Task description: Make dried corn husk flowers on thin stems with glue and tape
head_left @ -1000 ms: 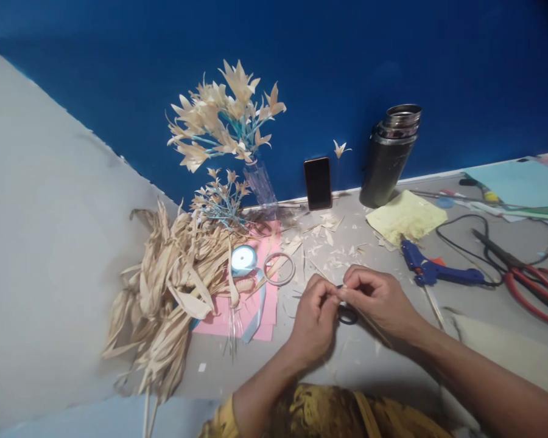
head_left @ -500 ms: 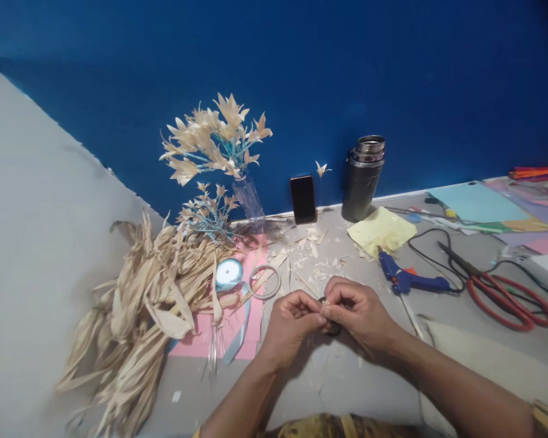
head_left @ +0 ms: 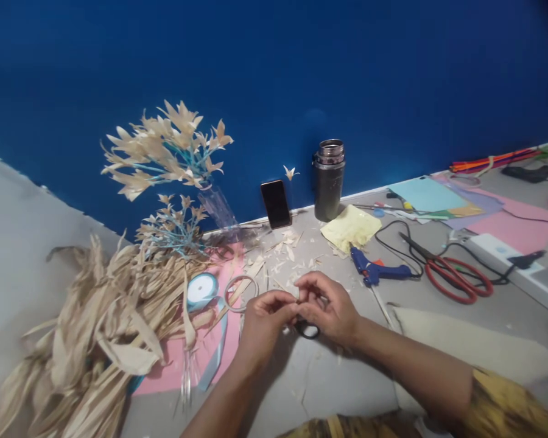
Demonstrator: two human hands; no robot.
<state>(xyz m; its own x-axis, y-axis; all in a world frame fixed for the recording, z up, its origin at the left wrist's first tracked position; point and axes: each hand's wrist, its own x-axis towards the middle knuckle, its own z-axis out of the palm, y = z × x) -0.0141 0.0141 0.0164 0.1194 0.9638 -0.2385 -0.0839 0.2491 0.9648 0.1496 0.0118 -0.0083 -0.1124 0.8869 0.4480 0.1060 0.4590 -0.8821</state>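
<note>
My left hand (head_left: 267, 325) and my right hand (head_left: 331, 307) meet above the middle of the table, fingertips pressed together. Between them they pinch a tiny pale piece (head_left: 296, 292), mostly hidden by the fingers; it looks like a bit of dried husk. Below my right palm hangs a black loop (head_left: 309, 330), like the handle of small scissors, whose other parts are covered by the hand. Pale husk scraps (head_left: 283, 248) lie beyond my fingers. A silvery ring-shaped roll (head_left: 241, 293) and a spool of light blue ribbon (head_left: 203, 289) are left of my left hand.
Dried corn husks (head_left: 95, 322) heap at left, partly over pink paper (head_left: 158, 377). Husk flowers (head_left: 173, 143) lean in a clear bottle (head_left: 219, 210). Farther back stand a phone (head_left: 276, 204) and flask (head_left: 329, 182). Rightward lie a blue glue gun (head_left: 377, 269), red-handled scissors (head_left: 456, 280) and power strip (head_left: 506, 261).
The view has turned to the right, so the things sit farther left and more of the power strip shows. The black loop has come into clearer sight below my right hand.
</note>
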